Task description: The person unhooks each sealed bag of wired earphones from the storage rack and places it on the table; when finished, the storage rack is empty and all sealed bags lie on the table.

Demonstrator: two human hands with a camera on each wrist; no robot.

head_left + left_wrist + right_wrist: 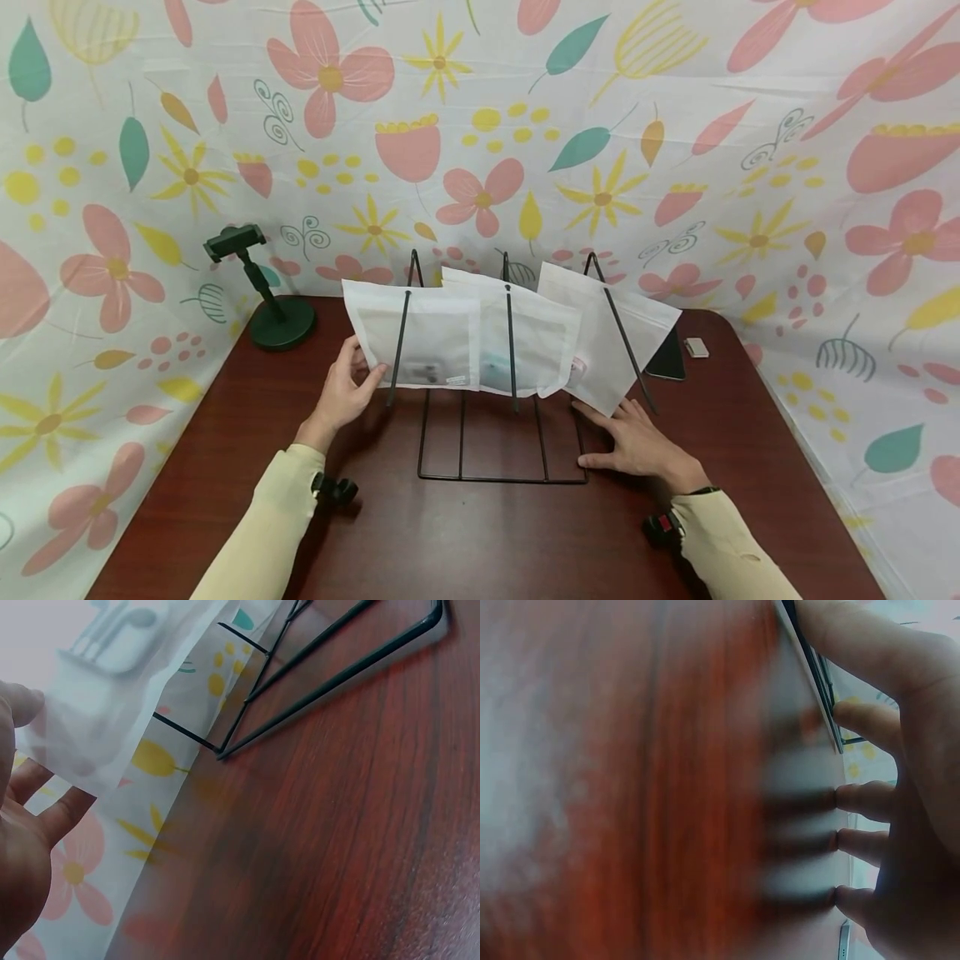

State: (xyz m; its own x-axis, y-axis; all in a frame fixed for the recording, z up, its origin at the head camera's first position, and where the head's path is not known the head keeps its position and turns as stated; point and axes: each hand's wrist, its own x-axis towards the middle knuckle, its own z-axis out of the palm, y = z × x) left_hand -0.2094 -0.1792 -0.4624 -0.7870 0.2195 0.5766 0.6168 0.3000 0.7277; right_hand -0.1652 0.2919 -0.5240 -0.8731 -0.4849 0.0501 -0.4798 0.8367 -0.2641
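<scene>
Three frosted white zip bags lean in a row on a black wire rack (502,480). My left hand (347,390) pinches the lower left corner of the left bag (420,333), thumb in front and fingers behind. A blurred grey shape shows through that bag (82,712) in the left wrist view. The middle bag (536,342) has a bluish patch inside; the right bag (600,333) tilts and has a pinkish one. My right hand (637,437) rests spread at the right side of the rack base, its fingertips (847,796) down on the table and thumb beside the wire.
A dark green phone stand (281,322) stands at the back left of the brown table (465,550). Behind the right bag lies a dark phone (667,357), with a small white block (696,347) beside it. A flower-print cloth (480,100) hangs along the table's back and sides.
</scene>
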